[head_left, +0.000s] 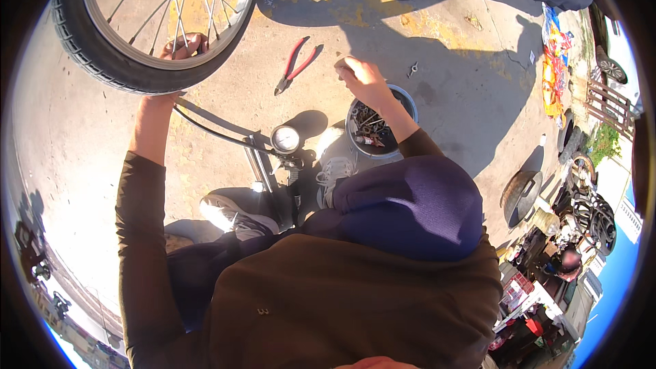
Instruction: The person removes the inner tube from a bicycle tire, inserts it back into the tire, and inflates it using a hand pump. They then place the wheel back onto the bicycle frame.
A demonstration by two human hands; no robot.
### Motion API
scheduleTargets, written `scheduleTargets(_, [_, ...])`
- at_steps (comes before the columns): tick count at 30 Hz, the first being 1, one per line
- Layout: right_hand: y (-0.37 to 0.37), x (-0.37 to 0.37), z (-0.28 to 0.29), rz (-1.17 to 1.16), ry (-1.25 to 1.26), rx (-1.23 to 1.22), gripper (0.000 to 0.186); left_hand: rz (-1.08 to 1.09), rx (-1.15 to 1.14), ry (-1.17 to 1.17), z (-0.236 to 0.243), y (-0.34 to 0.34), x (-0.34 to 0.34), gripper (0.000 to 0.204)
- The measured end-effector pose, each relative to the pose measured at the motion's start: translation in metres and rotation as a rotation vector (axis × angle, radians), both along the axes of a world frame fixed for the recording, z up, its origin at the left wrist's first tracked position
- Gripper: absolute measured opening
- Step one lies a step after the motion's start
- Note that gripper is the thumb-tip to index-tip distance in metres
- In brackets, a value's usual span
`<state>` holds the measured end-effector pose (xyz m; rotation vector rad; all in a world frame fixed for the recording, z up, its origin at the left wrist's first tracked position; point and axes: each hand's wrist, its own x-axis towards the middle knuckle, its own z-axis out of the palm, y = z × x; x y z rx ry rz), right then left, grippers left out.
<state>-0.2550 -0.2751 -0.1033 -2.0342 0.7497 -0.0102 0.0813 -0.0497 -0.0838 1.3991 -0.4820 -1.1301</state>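
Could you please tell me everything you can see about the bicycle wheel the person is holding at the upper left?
The black-tyred bicycle wheel with silver rim and thin wire spokes is only partly in view, cut off by the picture's top edge. Its knobbly rubber tread curves along the lower side above the concrete ground. The left hand grips it through the spokes at the rim. A thin black hose runs from under the tyre toward a floor pump with a round gauge.

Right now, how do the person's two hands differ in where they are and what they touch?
The left hand reaches through the spokes of the bicycle wheel, fingers curled at its rim; the right hand is above the bucket of small metal parts, clear of the wheel. The left arm is stretched out, the right bent. Both wear dark sleeves.
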Motion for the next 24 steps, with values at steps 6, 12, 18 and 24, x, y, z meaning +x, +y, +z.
scheduleTargets(6, [-0.11, -0.09, -0.024, -0.585, 0.36, -0.378, 0.026, -0.061, 0.029, 0.038, 0.002, 0.003, 0.011, 0.022])
scheduleTargets(12, [-0.139, -0.129, -0.066, -0.516, 0.572, -0.376, 0.038, 0.024, 0.056, 0.126, -0.011, 0.001, 0.016, 0.018])
scheduleTargets(18, [-0.144, -0.129, -0.065, -0.825, 0.226, 0.192, 0.019, 0.07, -0.012, 0.115, -0.012, 0.004, 0.012, 0.017])
scheduleTargets(24, [-0.142, -0.162, -0.072, -0.721, -0.094, 0.536, 0.015, 0.103, 0.021, 0.143, -0.012, 0.0, 0.009, 0.018])
